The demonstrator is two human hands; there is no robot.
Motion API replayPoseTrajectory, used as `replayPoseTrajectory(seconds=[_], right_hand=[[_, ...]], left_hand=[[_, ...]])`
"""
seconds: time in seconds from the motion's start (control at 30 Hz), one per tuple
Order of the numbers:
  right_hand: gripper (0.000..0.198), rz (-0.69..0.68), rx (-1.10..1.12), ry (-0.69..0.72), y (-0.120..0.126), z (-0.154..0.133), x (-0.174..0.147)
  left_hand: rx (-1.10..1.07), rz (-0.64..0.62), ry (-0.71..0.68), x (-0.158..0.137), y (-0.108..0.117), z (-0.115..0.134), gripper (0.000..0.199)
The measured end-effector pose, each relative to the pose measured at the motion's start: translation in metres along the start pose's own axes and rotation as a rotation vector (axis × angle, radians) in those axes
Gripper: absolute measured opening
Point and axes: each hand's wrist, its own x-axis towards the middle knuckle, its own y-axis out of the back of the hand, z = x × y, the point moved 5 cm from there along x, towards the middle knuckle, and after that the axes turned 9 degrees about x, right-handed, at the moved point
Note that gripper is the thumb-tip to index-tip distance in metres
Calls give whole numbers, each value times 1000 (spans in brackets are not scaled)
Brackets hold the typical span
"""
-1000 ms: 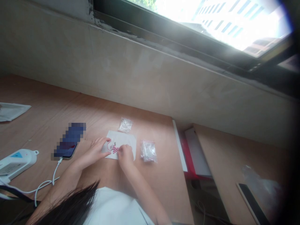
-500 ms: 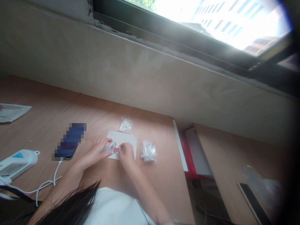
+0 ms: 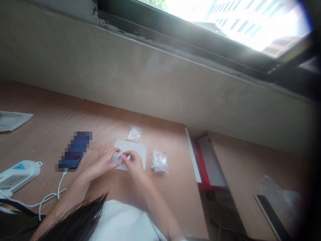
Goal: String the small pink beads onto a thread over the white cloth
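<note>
A small clear piece with a pink edge (image 3: 118, 156) lies on a white sheet of paper (image 3: 136, 148). My left hand (image 3: 108, 158) rests at the left of the paper, with its thumb and forefinger curved around opposite sides of this piece, gripping its edges. Over the right part of the piece, my right hand (image 3: 132, 162) holds its thumb and forefinger pinched together. Whatever is between those fingertips is too small to make out. The right hand covers most of the area where small pink dots lie.
Two clear plastic bags, one behind the paper (image 3: 134, 134) and one at its right (image 3: 159, 161), lie on the wooden table (image 3: 175, 187). A phone (image 3: 76, 150) with a white cable (image 3: 60, 184) and a white power strip (image 3: 20, 174) are at the left.
My right hand has shifted slightly left, its fingertips now over the piece and hiding the pink dots seen before. My left hand has stayed put.
</note>
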Motion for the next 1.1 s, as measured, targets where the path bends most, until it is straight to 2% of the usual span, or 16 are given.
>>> replayPoseTrajectory(seconds=[0.1,0.17,0.27,0.43,0.57,0.7,0.83,0.97,1.1], right_hand=[[17,45,-25,-28,1,6,2],[13,65,-115,-25,2,12,2],[9,22,-212,-2,1,18,2],[8,-6,-247,-4,0,18,3],[5,5,-84,-22,4,3,4],[15,-49,109,-49,9,-16,4],[11,22,-34,-37,12,-8,3],[6,-30,-169,6,0,12,-3],[5,-35,-224,-13,-5,18,-6]], left_hand=[[1,10,-7,0,-1,-2,38],[-7,11,-9,-1,-1,-5,38],[-26,18,-15,-3,1,-9,39],[-37,21,-13,-3,0,-11,41],[-38,14,-10,-2,1,-6,40],[-42,6,3,-2,4,-1,40],[-98,21,-29,-4,14,7,39],[-167,11,-55,-8,28,18,38],[-245,1,-51,-11,39,29,37]])
